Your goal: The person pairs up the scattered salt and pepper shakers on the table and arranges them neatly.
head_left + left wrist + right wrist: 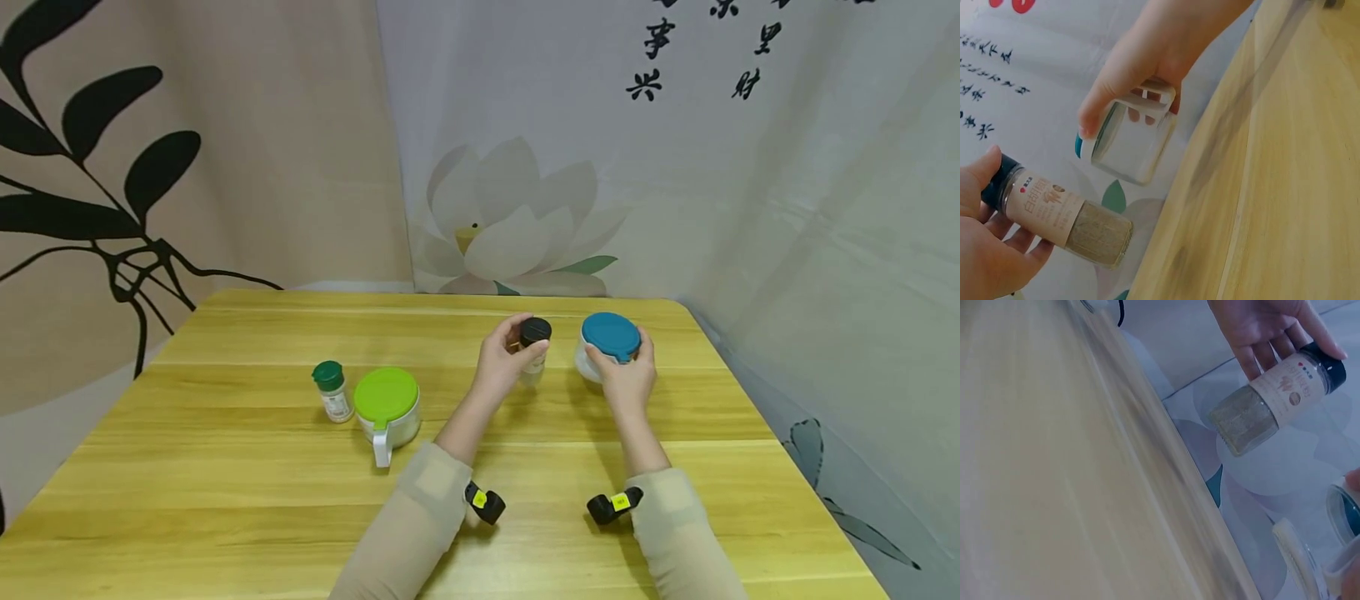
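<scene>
My left hand [497, 364] grips a glass pepper shaker [1047, 209] with a black cap, a pale printed label and greyish powder inside. Its thumb and fingers lie around the cap and upper part. To the right, my right hand [630, 379] holds a clear seasoning jar [1132, 140] with a blue lid [611, 335] by its white handle side. The thumb is at the lid's rim. Both containers are held above the wooden table [300, 517], upright and apart from each other. In the right wrist view, the seasoning jar is partly cut off at the edge.
On the left of the table stand a small shaker [333, 392] with a green cap and a white-handled jar [386, 400] with a lime-green lid, close together. A printed curtain [510, 208] hangs behind the table's far edge.
</scene>
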`<action>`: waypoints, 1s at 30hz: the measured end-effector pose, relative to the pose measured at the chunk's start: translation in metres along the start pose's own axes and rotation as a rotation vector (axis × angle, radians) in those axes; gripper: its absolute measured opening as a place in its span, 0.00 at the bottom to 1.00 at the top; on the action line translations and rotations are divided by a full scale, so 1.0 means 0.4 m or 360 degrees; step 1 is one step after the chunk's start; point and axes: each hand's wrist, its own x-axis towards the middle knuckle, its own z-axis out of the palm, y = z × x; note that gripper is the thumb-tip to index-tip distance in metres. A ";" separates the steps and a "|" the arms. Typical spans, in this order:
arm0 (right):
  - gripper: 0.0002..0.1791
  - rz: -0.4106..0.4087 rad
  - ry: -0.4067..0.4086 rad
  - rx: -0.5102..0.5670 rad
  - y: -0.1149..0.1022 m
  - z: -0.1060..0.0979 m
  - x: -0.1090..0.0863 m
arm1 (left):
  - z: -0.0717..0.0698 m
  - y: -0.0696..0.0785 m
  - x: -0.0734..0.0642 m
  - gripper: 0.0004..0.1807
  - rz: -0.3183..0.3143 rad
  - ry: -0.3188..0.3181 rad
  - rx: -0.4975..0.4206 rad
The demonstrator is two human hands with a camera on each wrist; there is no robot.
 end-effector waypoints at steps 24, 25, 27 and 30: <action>0.51 0.0009 -0.0069 0.0065 -0.040 -0.030 -0.066 | -0.031 0.084 -0.056 0.25 -0.0030 -0.0020 0.0015; 0.51 0.0013 -0.0072 0.0067 -0.041 -0.031 -0.068 | -0.031 0.083 -0.057 0.25 -0.0029 -0.0015 0.0019; 0.51 0.0021 -0.0075 0.0068 -0.045 -0.033 -0.073 | -0.033 0.083 -0.058 0.25 -0.0038 -0.0008 0.0025; 0.51 0.0023 -0.0072 0.0060 -0.049 -0.035 -0.080 | -0.035 0.083 -0.060 0.25 -0.0042 -0.0006 0.0028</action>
